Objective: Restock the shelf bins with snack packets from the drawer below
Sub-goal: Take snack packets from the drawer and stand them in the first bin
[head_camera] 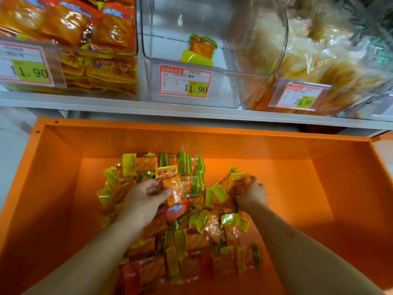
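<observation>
Both bare forearms reach down from the bottom edge into a deep orange metal drawer (pixel 308 188), pulled out beneath a white shelf (pixel 127 105). On the drawer floor lies a loose heap of small orange, yellow and green foil snack packets (pixel 191 241), spread from the centre toward the near side.

Left hand (pixel 142 201): resting on the heap's upper left part, fingers curled, thumb and forefinger pinching an upright orange packet with a yellow top (pixel 172 184). Right hand (pixel 252 193): at the heap's upper right edge, fingers curled round a bunch of packets (pixel 231 184); how many it holds cannot be told.

Above, three clear plastic bins stand side by side on the shelf. Left bin (pixel 70 67): packed with orange and yellow packets, price label reading 11.90. Middle bin (pixel 191 86): nearly bare, holding a single orange packet with a yellow end (pixel 201 51) near its front lip, label 11.90. Right bin (pixel 276 60): rounded clear front, filled with pale yellow bagged goods, label 29.90; contents blurred.
</observation>
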A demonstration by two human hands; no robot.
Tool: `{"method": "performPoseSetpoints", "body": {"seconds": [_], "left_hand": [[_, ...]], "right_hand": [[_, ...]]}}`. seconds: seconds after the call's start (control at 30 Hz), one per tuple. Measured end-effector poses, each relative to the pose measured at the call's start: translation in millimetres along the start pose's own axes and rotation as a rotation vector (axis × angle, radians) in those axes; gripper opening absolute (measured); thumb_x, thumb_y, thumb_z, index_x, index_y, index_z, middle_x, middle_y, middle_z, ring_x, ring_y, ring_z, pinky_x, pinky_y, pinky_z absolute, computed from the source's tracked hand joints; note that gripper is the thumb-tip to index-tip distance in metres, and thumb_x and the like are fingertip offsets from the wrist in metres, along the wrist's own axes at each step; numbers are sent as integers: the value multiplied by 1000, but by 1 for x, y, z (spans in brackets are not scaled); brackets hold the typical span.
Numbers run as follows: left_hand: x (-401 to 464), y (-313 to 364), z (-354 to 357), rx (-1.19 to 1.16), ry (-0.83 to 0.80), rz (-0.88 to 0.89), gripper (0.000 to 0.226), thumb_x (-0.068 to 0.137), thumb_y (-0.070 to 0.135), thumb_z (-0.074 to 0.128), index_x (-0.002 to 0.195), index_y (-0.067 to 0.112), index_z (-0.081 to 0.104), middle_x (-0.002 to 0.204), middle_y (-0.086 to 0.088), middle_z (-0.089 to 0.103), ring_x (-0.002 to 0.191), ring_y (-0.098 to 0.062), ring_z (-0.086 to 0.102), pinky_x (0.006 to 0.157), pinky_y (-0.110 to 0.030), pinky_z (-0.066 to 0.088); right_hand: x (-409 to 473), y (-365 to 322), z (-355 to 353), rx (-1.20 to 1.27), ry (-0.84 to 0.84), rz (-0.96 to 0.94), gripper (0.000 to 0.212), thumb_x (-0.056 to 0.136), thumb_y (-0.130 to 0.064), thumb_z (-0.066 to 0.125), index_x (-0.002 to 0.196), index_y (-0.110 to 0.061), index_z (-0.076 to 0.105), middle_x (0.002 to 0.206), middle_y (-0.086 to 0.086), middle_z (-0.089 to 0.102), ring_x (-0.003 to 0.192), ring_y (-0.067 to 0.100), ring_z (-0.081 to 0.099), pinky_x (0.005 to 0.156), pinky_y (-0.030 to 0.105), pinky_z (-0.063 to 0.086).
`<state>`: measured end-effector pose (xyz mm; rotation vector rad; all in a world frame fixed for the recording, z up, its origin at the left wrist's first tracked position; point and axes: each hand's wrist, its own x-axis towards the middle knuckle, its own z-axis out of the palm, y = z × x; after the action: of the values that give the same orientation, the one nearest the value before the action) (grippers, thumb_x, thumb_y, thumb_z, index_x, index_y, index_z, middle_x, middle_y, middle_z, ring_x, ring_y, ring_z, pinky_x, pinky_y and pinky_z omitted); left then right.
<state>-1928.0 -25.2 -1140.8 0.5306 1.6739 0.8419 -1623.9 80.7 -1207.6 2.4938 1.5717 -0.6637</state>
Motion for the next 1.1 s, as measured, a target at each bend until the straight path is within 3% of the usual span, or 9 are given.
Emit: {"method": "performPoseSetpoints", "body": {"seconds": [0.13,0.3,0.4,0.53,0.63,0.73,0.8,0.97,1.1], "left_hand": [[1,-1,-3,42,29,11,31,91,28,78,118,22,64,112,3,69,95,-13,68,67,-28,52],[-8,17,-5,-19,1,-46,25,94,31,75,115,24,64,107,-3,73,94,-25,74,76,-47,64],[-24,33,-11,-49,-41,-57,17,96,24,72,110,20,64,97,-9,78,84,-30,78,71,-50,65],[-53,73,-31,-43,-79,36,12,99,19,68,111,19,63,103,-9,77,87,-29,77,53,-32,58],[-83,111,-51,-17,-84,140,10,99,18,68,108,20,65,103,-9,77,84,-29,76,58,-36,58],[-117,144,-69,11,-104,255,5,99,15,66,99,20,67,77,6,75,61,-16,63,54,-31,49],[-143,160,-80,42,-117,297,5,96,21,70,99,24,70,72,9,72,61,-16,60,55,-32,49],[-198,173,-97,-17,-97,402,9,98,23,69,101,31,67,95,1,73,79,-23,71,65,-37,59],[-224,172,-93,-146,-106,445,18,102,14,64,112,28,68,97,-3,80,85,-27,79,77,-51,65]], "right_hand": [[-3,-7,-6,58,4,-19,49,78,-26,81,118,-9,58,118,17,62,111,39,62,90,40,53],[-18,-24,-33,457,-308,-107,9,90,-10,76,96,-8,69,88,11,71,66,13,65,60,29,51],[-42,-47,-67,545,-492,-213,6,89,-8,70,92,-10,74,96,16,77,75,15,64,71,33,51],[-101,-95,-133,674,-694,-370,31,78,5,70,99,-18,75,93,5,70,67,10,59,51,23,38],[-154,-118,-180,732,-731,-547,32,74,-2,75,99,-22,76,92,0,67,83,20,54,60,28,31],[-208,-125,-214,796,-632,-678,23,71,-13,85,89,-22,76,83,10,63,80,25,51,64,35,38],[-237,-124,-229,859,-509,-705,38,63,-21,88,98,-13,75,87,17,67,81,26,60,73,47,51],[-296,-128,-237,639,100,-950,30,82,-12,80,96,-37,72,74,-13,58,71,7,57,75,30,52],[-328,-138,-219,518,281,-1060,37,86,-19,77,117,-40,70,99,-23,67,97,1,63,83,24,56]]}}
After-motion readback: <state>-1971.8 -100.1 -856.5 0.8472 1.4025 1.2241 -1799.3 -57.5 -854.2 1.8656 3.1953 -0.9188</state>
